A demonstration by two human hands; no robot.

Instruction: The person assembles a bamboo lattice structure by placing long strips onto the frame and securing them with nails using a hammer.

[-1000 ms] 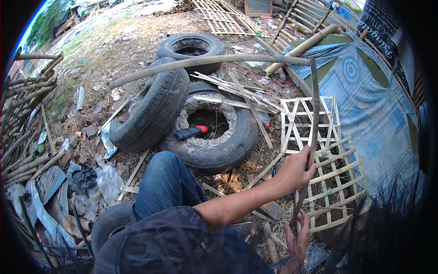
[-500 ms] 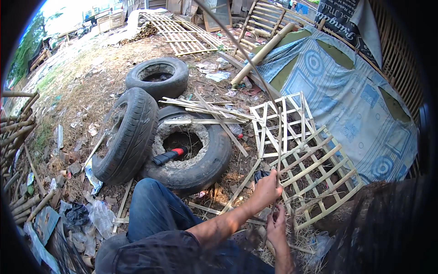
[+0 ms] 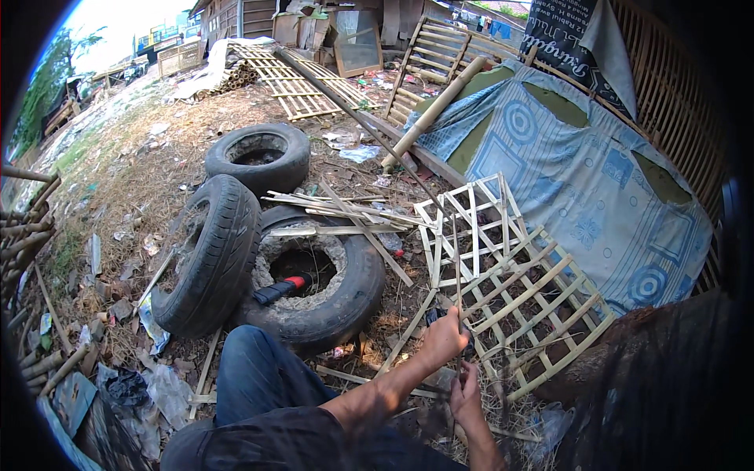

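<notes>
A long, thin strip (image 3: 458, 271), which looks like split bamboo, runs up from my hands and bends away to the far left. Its dark, wider far end (image 3: 302, 67) hangs over the yard. My left hand (image 3: 444, 342) is closed around the strip. Just below and nearer to me, my right hand (image 3: 466, 395) pinches the lower part of the same strip. A small dark object beside my left fist is too hidden to name. Right of my hands lies a bamboo lattice panel (image 3: 542, 302), with a smaller pale lattice (image 3: 473, 235) beyond it.
Ahead to the left are a tyre lying flat (image 3: 357, 290), a leaning tyre (image 3: 228, 259) and a farther tyre (image 3: 294, 153). A red-and-black handle (image 3: 275, 291) rests on the flat tyre's rough inner rim. Loose bamboo slats (image 3: 345, 206) cross it. Blue patterned cloth (image 3: 581, 196) hangs at right.
The strip's far part has swung lower and to the left, so its wider end now shows. Both hands stay closed on it and sit slightly farther left in view.
</notes>
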